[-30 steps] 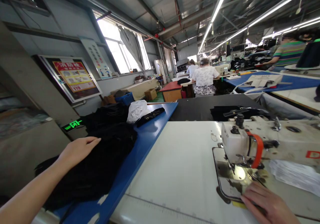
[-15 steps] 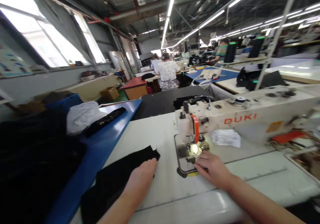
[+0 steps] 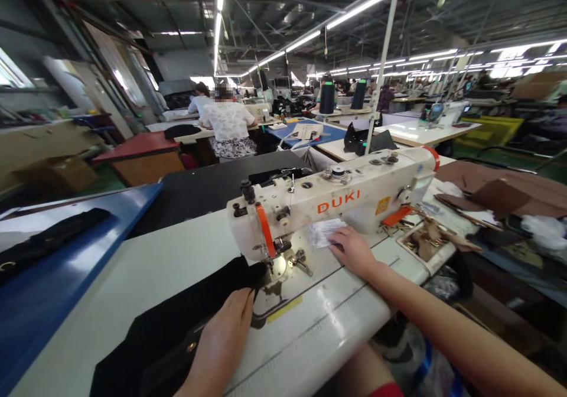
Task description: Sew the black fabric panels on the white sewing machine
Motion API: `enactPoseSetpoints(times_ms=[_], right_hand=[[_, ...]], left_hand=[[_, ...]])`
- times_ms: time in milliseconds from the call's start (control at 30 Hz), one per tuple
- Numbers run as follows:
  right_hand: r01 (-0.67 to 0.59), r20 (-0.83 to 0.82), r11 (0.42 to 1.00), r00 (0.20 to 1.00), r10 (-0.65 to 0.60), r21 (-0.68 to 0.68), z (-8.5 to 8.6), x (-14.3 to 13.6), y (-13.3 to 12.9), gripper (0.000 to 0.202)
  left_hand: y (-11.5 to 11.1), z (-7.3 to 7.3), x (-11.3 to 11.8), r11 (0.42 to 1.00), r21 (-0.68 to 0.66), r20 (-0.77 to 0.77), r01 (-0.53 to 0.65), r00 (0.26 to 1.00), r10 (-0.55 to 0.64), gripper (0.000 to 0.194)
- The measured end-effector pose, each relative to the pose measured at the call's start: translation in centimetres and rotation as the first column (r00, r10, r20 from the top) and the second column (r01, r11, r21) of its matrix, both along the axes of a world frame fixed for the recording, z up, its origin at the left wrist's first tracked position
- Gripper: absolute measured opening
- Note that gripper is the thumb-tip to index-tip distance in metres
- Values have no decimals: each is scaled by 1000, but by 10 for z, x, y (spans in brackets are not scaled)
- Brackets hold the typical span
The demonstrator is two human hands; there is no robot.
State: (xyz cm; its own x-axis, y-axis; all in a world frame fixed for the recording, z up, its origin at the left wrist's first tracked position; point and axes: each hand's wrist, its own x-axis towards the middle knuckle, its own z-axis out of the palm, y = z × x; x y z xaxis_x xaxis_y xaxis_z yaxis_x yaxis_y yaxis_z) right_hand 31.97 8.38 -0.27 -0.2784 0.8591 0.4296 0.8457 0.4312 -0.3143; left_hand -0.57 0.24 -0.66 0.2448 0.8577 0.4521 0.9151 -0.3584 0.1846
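Observation:
My left hand (image 3: 228, 332) is closed on the near right edge of a black fabric piece (image 3: 186, 302), which lies flat to the left of the needle. A small brass-coloured fitting shows on the fabric beside my wrist. Under the arm of the white sewing machine (image 3: 336, 199) lies a stack of white labels (image 3: 323, 231). My right hand (image 3: 354, 252) is at the stack's right edge, its bent fingers and thumb closed on the labels. How many it grips is hidden. The lit needle plate (image 3: 278, 267) is between my hands.
A tray of small brown scraps and metal parts (image 3: 427, 240) is at the table's right. Brown sheets (image 3: 500, 190) lie beyond it. On the left, a blue table (image 3: 88, 267) carries a black strap (image 3: 53, 240). A person in a white top (image 3: 227, 122) sits ahead.
My view has turned right. My right hand has gone from beside the needle plate to the white labels. My left hand has brought the black fabric closer to the needle.

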Motion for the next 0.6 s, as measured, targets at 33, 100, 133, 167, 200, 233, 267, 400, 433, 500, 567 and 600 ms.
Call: enactPoseSetpoints(times_ms=[33, 100, 133, 167, 200, 233, 267, 400, 433, 500, 567, 600], right_hand=[[7, 34, 1000, 999, -7, -14, 0, -1, 1, 10], [23, 71, 999, 997, -21, -23, -1, -3, 3, 11], [28, 80, 999, 996, -26, -20, -1, -4, 4, 12], [29, 85, 1000, 996, -28, -13, -2, -5, 4, 13], [28, 89, 1000, 996, -28, -3, -3, -5, 4, 14], [28, 93, 1000, 995, -29, 6, -3, -6, 5, 15], [30, 97, 999, 995, -31, 14, -4, -6, 5, 16], [45, 121, 999, 991, -48, 31, -4, -7, 6, 19], [48, 126, 998, 991, -52, 37, -3, -7, 6, 19], [51, 135, 997, 989, -58, 56, -2, -7, 5, 20], [39, 140, 995, 989, -51, 87, 1, -8, 1, 20], [25, 143, 993, 989, -41, 112, 2, -9, -3, 19]], left_hand=[[0, -1, 2, 1000, 0, -24, 21, 999, -21, 34], [-1, -1, 7, 997, -6, -72, 74, 995, -74, 34], [-2, 0, 9, 996, -22, -90, 91, 992, -93, 34], [-3, 1, 12, 994, -43, -98, 96, 990, -100, 33], [-5, 2, 15, 994, -67, -99, 90, 990, -96, 32], [-6, 4, 18, 993, -93, -94, 75, 992, -83, 31], [-7, 6, 21, 992, -117, -86, 56, 994, -66, 30], [-12, 15, 28, 980, -196, -21, 11, 1000, -16, 31], [-13, 17, 28, 978, -207, 6, 21, 1000, -20, 32], [-16, 20, 25, 975, -215, 68, 62, 996, -49, 34], [-20, 21, 18, 977, -185, 128, 104, 988, -81, 34], [-23, 21, 15, 982, -150, 151, 115, 984, -92, 33]])
